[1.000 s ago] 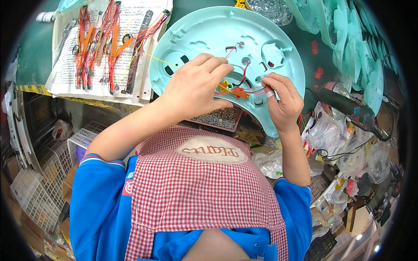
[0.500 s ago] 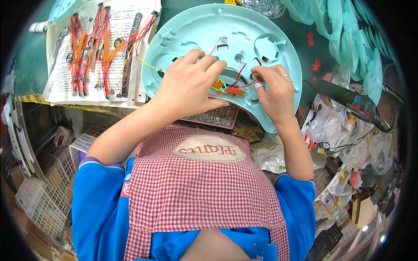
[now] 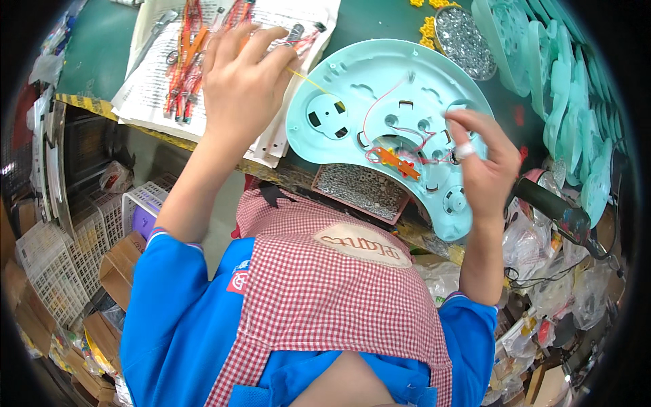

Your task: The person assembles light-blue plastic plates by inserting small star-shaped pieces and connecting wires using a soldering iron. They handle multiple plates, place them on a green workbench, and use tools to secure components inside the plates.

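Note:
A pale turquoise curved plastic shell [image 3: 339, 68] lies on the bench with its hollow side up. Inside it, near the front curve, sits an orange strip-shaped circuit board [image 3: 398, 163] with thin red wires. My left hand [image 3: 247, 85] reaches past the shell's left side, over bundles of red and black wires with orange boards [image 3: 186, 68]. Its fingers are spread, and I see nothing held. A thin yellow wire [image 3: 310, 80] runs from the shell towards those fingertips. My right hand [image 3: 485, 159] hovers at the shell's right edge, thumb and forefinger apart, with white tape around one digit.
Printed paper [image 3: 146, 95] lies under the wire bundles. A tub of small clear parts [image 3: 464, 42] stands behind the shell, beside yellow pieces [image 3: 427, 32]. Stacked turquoise shells [image 3: 566, 88] rise at right, near a dark-handled tool [image 3: 553, 207]. A tray of screws [image 3: 359, 190] sits in front.
My left hand has left the shell and moved left over the wire bundles. My right hand has drawn off the red wires inside the shell. The view has shifted.

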`<control>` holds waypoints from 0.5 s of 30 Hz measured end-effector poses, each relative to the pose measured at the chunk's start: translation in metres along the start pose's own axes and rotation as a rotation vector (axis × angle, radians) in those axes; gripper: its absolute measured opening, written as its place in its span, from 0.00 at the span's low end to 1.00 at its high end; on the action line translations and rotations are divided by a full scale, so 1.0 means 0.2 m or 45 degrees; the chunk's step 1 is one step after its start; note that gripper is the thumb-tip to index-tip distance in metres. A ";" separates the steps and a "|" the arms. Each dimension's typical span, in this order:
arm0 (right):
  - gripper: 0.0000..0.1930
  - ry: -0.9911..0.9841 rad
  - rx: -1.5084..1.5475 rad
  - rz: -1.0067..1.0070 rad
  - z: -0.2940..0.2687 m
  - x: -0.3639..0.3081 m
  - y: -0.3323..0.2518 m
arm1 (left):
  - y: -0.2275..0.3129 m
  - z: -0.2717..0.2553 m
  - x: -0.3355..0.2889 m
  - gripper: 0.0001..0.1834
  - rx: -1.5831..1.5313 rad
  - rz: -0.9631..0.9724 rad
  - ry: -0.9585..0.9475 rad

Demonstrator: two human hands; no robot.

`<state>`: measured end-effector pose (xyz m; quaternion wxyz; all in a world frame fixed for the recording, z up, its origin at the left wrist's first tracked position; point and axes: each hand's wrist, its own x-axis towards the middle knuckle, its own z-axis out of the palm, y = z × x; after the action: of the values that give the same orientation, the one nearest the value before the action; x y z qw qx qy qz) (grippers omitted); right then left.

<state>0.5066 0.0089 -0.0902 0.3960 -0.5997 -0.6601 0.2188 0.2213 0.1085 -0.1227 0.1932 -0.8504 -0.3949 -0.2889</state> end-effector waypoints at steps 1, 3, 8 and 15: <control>0.08 -0.033 0.038 -0.195 0.09 0.06 -0.03 | 0.01 -0.01 0.01 0.02 -0.176 -0.124 -0.079; 0.12 -0.085 0.101 -0.201 0.30 0.15 -0.11 | 0.06 -0.01 0.03 0.03 -0.706 -0.456 -0.252; 0.09 -0.321 0.590 0.301 0.39 0.19 -0.13 | 0.11 -0.07 0.01 0.12 -1.145 -0.559 -0.283; 0.15 -0.250 0.459 -0.112 0.42 0.17 -0.16 | 0.14 -0.04 -0.02 0.18 -1.527 -0.704 -0.293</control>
<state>0.4216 0.0519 -0.1055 0.4399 -0.4657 -0.6711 0.3732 0.2384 0.0859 -0.1217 -0.4372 -0.7036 -0.3874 -0.4047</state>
